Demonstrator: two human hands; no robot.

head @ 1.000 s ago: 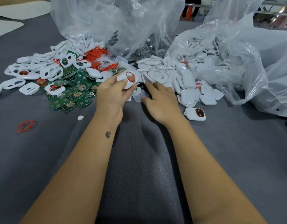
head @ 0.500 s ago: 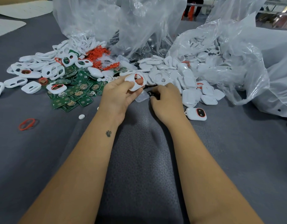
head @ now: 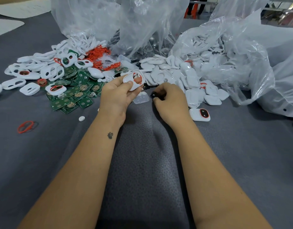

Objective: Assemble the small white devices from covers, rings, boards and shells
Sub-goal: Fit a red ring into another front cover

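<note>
My left hand [head: 116,93] grips a white cover [head: 132,80] with a red ring seated in its oval opening, tilted up above the cloth. My right hand [head: 171,100] curls its fingers round a small black part [head: 154,95] just right of it. A clear soft pad [head: 141,98] lies on the cloth between the hands. Green boards [head: 73,95] lie heaped to the left, with white covers [head: 35,71] beyond them and red rings [head: 99,52] behind. White shells [head: 180,71] spill from a bag to the right. One finished device [head: 200,114] rests beside my right wrist.
Clear plastic bags [head: 142,22] stand behind the piles, and a large one [head: 251,66] spreads over the right side. A loose red ring [head: 25,126] and a small white disc [head: 81,118] lie on the grey cloth [head: 142,162] at the left.
My right hand went from fingers stretched flat on the cloth to fingers curled round a small black part. My left hand shifted the cover slightly right and up.
</note>
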